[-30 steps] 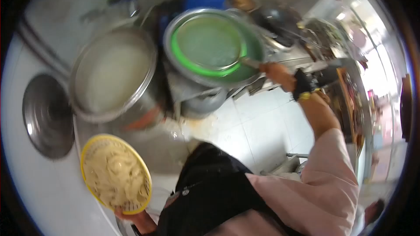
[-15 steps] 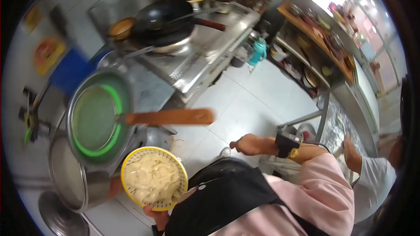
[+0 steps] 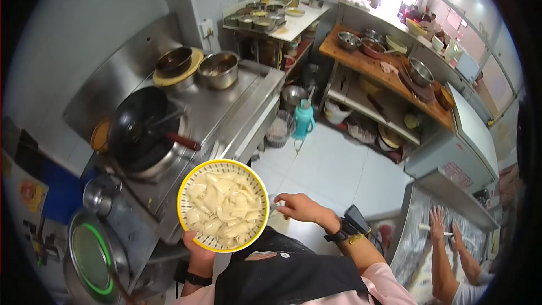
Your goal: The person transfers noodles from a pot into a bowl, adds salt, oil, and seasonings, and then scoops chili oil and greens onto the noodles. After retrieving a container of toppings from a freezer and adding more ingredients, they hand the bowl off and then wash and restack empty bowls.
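A yellow-rimmed patterned bowl [image 3: 263, 206] is held in front of my body, full of pale, glossy wide noodles [image 3: 223, 206]. My left hand [image 3: 199, 244] grips its lower left edge, thumb over the rim and the other fingers hidden beneath. Just right of the bowl, my right hand [image 3: 302, 208] hangs in the air with nothing visible in it, its fingers loosely bent and apart. Up and left of the bowl, a black wok [image 3: 135, 127] sits on the steel stove [image 3: 226, 99], a ladle resting inside.
A green-ringed strainer [image 3: 90, 257] lies over a pot at lower left. A teal thermos [image 3: 304, 120] stands on the floor by a wooden counter [image 3: 333, 51] with bowls. At lower right, another person's hands [image 3: 443, 231] press a dough strip on a floured steel table [image 3: 415, 229].
My view has turned and shifted toward the stove and back counter. The bowl has risen closer to the middle, and my right hand has come near its rim. The strainer now appears lower left.
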A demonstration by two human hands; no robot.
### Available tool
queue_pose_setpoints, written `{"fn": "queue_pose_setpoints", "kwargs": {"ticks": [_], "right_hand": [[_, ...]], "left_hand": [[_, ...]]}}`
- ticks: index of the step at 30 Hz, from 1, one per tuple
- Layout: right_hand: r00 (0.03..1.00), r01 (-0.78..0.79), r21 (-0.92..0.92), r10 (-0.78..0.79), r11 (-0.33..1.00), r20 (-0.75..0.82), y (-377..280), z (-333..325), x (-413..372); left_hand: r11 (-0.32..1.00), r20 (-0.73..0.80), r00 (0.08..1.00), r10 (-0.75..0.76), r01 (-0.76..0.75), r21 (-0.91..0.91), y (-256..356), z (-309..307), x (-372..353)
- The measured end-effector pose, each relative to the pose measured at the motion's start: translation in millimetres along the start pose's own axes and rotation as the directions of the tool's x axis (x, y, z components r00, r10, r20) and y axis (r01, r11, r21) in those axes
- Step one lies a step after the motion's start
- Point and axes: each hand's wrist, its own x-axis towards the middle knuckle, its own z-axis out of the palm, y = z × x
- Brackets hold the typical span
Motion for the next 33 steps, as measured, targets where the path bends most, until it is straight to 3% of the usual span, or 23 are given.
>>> {"fn": "queue_pose_setpoints", "kwargs": {"ticks": [1, 2, 3, 5, 9, 11, 15, 17, 20, 23, 24, 27, 31, 33], "right_hand": [[0.995, -0.101, -0.001, 0.101, 0.995, 0.013, -7.0, -23.5, 7.0], [0.995, -0.037, -0.024, 0.035, 0.999, -0.092, 14.0, -52.0, 19.1], [0.994, -0.029, -0.043, 0.025, 0.999, -0.103, 27.7, -84.5, 28.7], [0.956, -0.189, 0.009, 0.187, 0.982, -0.225, 52.4, -156.2, 52.2], [0.942, -0.198, -0.067, 0.171, 0.978, -0.288, 64.3, -253.5, 91.2], [0.932, -0.039, 0.045, 0.052, 0.998, -0.357, 76.2, -298.8, 125.2], [0.944, 0.082, 0.342, 0.037, 0.936, -0.329, 93.5, -386.2, 199.7], [0.950, 0.117, 0.371, 0.005, 0.921, -0.312, 117.9, -444.1, 256.5], [0.944, 0.050, 0.481, 0.116, 0.875, -0.308, 128.9, -531.1, 352.0], [0.939, 0.098, 0.581, 0.118, 0.808, -0.322, 145.1, -600.1, 463.2], [0.936, 0.095, 0.612, 0.139, 0.785, -0.324, 154.0, -619.5, 504.6], [0.979, 0.056, 0.724, 0.104, 0.688, -0.175, 184.2, -657.2, 610.0], [0.990, 0.010, 0.840, 0.113, 0.542, -0.084, 187.4, -659.1, 670.1], [0.998, 0.067, 0.918, -0.027, 0.390, -0.062, 188.4, -658.2, 681.0]], "left_hand": [[1.000, 0.014, 1.000, 0.009, -0.009, -0.012, -2.2, 12.1, 19.5], [1.000, 0.047, 0.999, 0.002, -0.001, -0.031, -15.9, 28.0, 53.9], [0.999, 0.080, 0.997, -0.002, 0.006, -0.049, -25.9, 43.4, 88.3], [0.998, 0.052, 0.998, 0.019, -0.016, -0.057, -56.8, 61.4, 165.8], [0.988, 0.171, 0.984, -0.057, 0.080, -0.129, -91.8, 111.3, 252.3], [0.985, 0.202, 0.974, -0.105, 0.130, -0.114, -103.8, 134.7, 296.0], [0.981, 0.213, 0.967, -0.136, 0.161, -0.105, -118.8, 177.9, 363.3], [0.983, 0.208, 0.970, -0.123, 0.147, -0.105, -133.4, 191.1, 398.9], [0.998, 0.181, 0.983, -0.023, 0.033, -0.050, -158.7, 214.3, 449.3], [0.993, 0.100, 0.995, -0.017, 0.029, -0.117, -187.8, 219.9, 493.5], [0.994, 0.026, 0.998, 0.060, -0.057, -0.097, -197.0, 238.8, 507.8], [0.982, -0.128, 0.978, 0.164, -0.174, -0.073, -234.3, 258.2, 552.6], [0.941, -0.341, 0.884, 0.321, -0.340, 0.004, -266.8, 290.9, 587.9], [0.934, -0.396, 0.854, 0.339, -0.355, 0.034, -275.0, 307.6, 603.6]]}}
